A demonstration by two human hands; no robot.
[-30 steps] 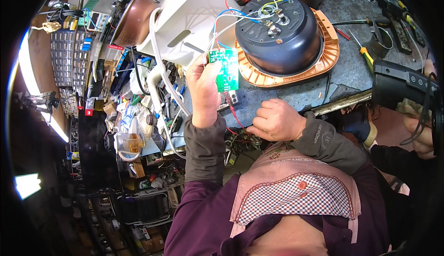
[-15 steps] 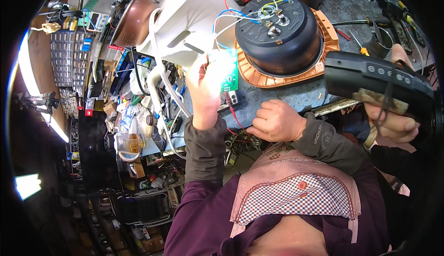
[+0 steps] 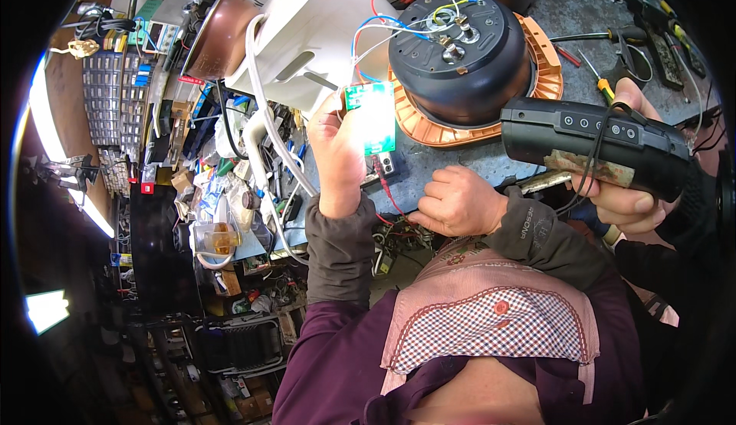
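My left hand (image 3: 340, 153) grips a green circuit board (image 3: 376, 137), glaring white with light, by its left edge. A white-and-black module (image 3: 387, 163) with a red lead (image 3: 386, 187) lies just below it. My right hand (image 3: 456, 201) is closed at the bench's front edge beside red wires; anything inside it is hidden. Above, an upturned black pot-like body (image 3: 464, 80) sits in an orange plastic base (image 3: 422, 130), with coloured wires on top. At the right, another person's hand (image 3: 625, 206) holds a black hand-held device (image 3: 590, 149) with buttons, tilted toward the board.
A large white housing (image 3: 299, 18) and copper-coloured bowl (image 3: 220, 37) stand behind my left hand. Clutter and white cable (image 3: 280, 149) crowd the left bench. Screwdrivers (image 3: 606, 89) and other tools lie at the back right of the bench (image 3: 563, 11). A glass mug (image 3: 216, 237) sits at the front left.
The other person's black device has moved leftward from the right edge toward the board. The board has become much brighter. My hands have barely moved.
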